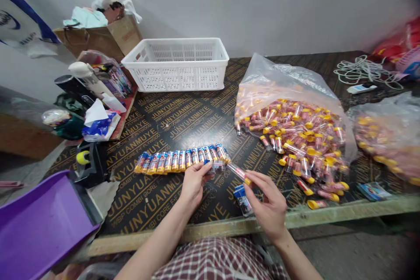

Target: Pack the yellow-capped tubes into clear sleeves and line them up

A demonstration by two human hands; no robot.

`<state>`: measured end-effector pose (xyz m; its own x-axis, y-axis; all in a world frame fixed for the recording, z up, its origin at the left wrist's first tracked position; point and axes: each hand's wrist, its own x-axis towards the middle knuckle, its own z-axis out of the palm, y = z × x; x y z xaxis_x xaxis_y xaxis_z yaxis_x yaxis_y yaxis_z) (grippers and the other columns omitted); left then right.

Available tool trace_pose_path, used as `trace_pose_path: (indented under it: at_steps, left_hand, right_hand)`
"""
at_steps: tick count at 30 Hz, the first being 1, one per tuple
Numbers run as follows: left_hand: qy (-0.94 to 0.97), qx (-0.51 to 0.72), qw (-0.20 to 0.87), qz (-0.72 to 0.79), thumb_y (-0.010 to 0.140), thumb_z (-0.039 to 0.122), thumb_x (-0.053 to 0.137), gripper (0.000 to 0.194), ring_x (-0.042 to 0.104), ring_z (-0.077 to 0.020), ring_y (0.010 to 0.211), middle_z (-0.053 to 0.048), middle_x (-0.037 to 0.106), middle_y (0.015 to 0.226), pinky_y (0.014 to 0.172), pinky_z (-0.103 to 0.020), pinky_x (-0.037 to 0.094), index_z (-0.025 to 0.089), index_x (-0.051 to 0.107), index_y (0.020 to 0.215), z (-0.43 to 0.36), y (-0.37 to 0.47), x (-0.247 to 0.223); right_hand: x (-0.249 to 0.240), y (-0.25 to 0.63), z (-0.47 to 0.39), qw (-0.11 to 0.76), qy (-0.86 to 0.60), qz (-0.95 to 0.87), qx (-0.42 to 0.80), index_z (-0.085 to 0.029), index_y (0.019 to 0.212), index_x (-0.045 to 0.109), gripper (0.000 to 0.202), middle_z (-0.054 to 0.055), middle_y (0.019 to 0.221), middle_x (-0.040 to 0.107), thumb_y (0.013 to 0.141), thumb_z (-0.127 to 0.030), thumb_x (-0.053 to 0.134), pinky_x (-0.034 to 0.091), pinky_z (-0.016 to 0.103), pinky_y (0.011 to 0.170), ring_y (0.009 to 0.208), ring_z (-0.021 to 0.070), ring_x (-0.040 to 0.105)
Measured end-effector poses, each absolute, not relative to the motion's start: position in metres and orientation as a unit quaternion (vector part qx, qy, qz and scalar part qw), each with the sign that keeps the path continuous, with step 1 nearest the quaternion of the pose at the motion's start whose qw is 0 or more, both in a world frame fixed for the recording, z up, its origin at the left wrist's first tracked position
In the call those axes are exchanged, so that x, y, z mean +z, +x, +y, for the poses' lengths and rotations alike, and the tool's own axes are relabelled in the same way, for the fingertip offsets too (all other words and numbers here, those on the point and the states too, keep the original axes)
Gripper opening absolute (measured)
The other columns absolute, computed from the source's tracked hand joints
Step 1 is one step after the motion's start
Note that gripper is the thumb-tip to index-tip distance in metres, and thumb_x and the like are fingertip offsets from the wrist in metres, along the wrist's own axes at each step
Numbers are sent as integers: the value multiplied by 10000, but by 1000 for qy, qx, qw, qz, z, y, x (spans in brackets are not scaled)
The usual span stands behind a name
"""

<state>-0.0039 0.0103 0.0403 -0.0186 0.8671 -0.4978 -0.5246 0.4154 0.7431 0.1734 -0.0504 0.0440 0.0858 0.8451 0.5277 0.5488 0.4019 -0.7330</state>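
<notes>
Pinched in my left hand is a small clear plastic sleeve with a blue edge. My right hand grips a clear tube with a yellow cap by its capped end, the other end pointing at the sleeve. Whether the tube's tip is inside the sleeve, I cannot tell. Behind my left hand runs a row of blue-and-yellow wrapped tubes, side by side. A small stack of blue printed sleeves lies partly under my right hand. Many loose yellow-capped tubes spill from a clear plastic bag at right.
A white plastic basket stands against the wall. At left are a tape dispenser, a purple dustpan and bottles. A second bag of tubes, a coiled white cable and blue packets lie at right.
</notes>
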Motion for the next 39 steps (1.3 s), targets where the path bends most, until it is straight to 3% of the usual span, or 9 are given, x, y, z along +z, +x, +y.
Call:
trace_pose_path:
  at_steps: [11,16,21,26,29,33,39]
  left_hand:
    - [174,529,653,514,494,364,837,351,565,-89,546,-27,652,607,559,-210,482,83,688,643,9,-4,41]
    - [200,528,680,468,570,308,811,313,607,-112,628,-14,661,695,627,-245,515,115,649,754,5,-3,44]
    - [219,476,726,445,542,223,834,443,620,-106,630,-7,676,733,640,-239,511,144,626,925,-1,-4,49]
    - [286,380,776,414,632,316,781,307,595,-101,623,-46,662,721,630,-231,495,79,679,798,-11,-2,53]
    - [297,357,780,419,634,343,776,305,577,-97,592,-31,645,676,593,-222,478,86,686,769,-16,0,52]
    - [300,342,787,417,609,349,791,333,572,-103,578,-24,637,672,568,-226,468,88,688,788,-20,3,48]
    - [294,341,795,407,613,339,792,341,571,-93,564,-23,637,677,546,-207,450,89,685,819,-22,3,45]
  right_hand:
    - [46,164,-51,501,-488,-701,141,-262,1141,615,423,53,1055,630,789,-30,582,508,323,868,973,173,610]
    - [39,162,-52,463,-470,-719,219,-257,1167,606,393,74,1120,587,837,-62,514,511,314,870,1007,175,597]
    - [31,163,-49,449,-476,-718,237,-287,1201,567,451,52,1013,564,814,-61,508,521,319,830,929,168,594]
    - [34,164,-43,442,-453,-732,252,-284,1382,333,751,98,1359,367,698,-68,552,482,421,940,1195,262,465]
    - [37,165,-41,419,-408,-753,302,-263,1403,278,819,90,1464,257,649,-59,526,444,448,994,1295,286,370]
    - [38,165,-41,397,-374,-770,332,-230,1394,295,829,84,1395,393,609,-50,492,356,462,1072,1289,267,384]
    - [32,163,-42,419,-371,-750,352,-232,1372,327,835,80,1324,459,575,-50,494,398,439,1044,1223,257,452]
